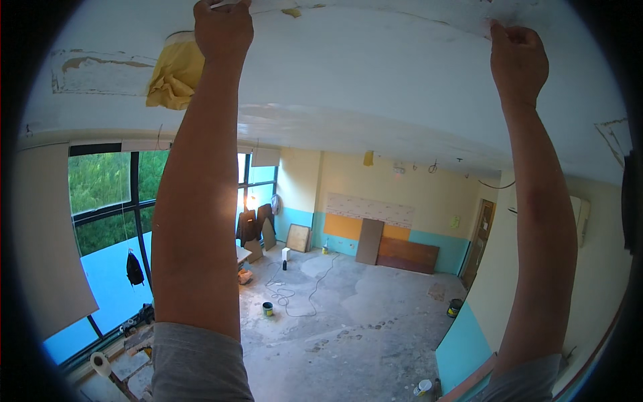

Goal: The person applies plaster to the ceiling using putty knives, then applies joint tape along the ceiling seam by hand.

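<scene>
Both my arms reach up to the white ceiling (362,60). My left hand (226,33) is closed at the upper edge of the view; a bit of something whitish shows at its fingers, cut off by the frame. My right hand (521,63) is closed too, thumb and forefinger pinched against the ceiling; what they grip, if anything, is too small to make out. Between the hands runs a thin curved line with a brownish-yellow patch (292,13) of damaged surface. Beside my left wrist hangs a crumpled yellow sheet (175,74), partly hidden by the arm.
Far below lies a grey concrete floor (348,315) with a loose cable (311,313), a paint can (268,309) and a dark bucket (455,307). Boards (407,256) lean on the far wall. Windows (100,177) line the left; an air conditioner (580,218) is at right.
</scene>
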### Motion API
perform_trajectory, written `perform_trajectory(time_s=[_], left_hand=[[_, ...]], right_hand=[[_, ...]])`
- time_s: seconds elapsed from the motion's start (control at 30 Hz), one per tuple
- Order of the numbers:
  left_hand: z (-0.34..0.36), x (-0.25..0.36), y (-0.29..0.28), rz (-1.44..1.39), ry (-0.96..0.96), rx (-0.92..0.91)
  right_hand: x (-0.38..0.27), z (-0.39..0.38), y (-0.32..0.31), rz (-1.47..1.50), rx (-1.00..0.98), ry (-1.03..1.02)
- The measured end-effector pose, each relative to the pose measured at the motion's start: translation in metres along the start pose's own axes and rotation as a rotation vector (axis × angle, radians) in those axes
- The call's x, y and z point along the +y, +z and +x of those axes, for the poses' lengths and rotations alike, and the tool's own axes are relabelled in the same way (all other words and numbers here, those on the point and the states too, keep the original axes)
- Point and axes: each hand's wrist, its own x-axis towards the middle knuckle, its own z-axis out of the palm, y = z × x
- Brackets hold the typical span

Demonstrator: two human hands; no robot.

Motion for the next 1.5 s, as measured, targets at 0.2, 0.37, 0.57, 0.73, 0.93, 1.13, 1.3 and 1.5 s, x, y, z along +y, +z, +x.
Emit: perform_trajectory(time_s=[0.2,0.37,0.57,0.73,0.93,1.13,1.3,1.5], left_hand=[[0.003,-0.01,0.01,0.021,0.134,0.252],[-0.012,0.012,0.006,-0.468,-0.491,-0.053],[-0.044,0.064,0.006,-0.369,0.005,-0.371],[-0.063,0.108,-0.002,-0.523,0.032,-0.602],[-0.061,0.087,0.003,-0.447,-0.224,-0.585],[-0.056,0.064,0.015,-0.633,-0.122,-0.468],[-0.048,0.047,0.01,-0.74,-0.351,-0.516],[-0.029,0.024,0.003,-0.89,-0.355,-0.541]], right_hand=[[-0.029,-0.014,0.002,0.475,-0.154,0.34],[-0.03,-0.021,0.005,0.366,-0.268,0.076],[-0.033,-0.025,0.007,0.209,-0.247,0.064],[-0.036,-0.027,0.01,0.198,-0.214,0.004],[-0.031,-0.026,0.009,0.154,-0.253,-0.045],[-0.044,-0.034,0.008,0.253,-0.246,-0.114],[-0.04,-0.033,0.017,0.239,-0.309,-0.079],[-0.039,-0.032,0.019,0.188,-0.288,-0.062]])
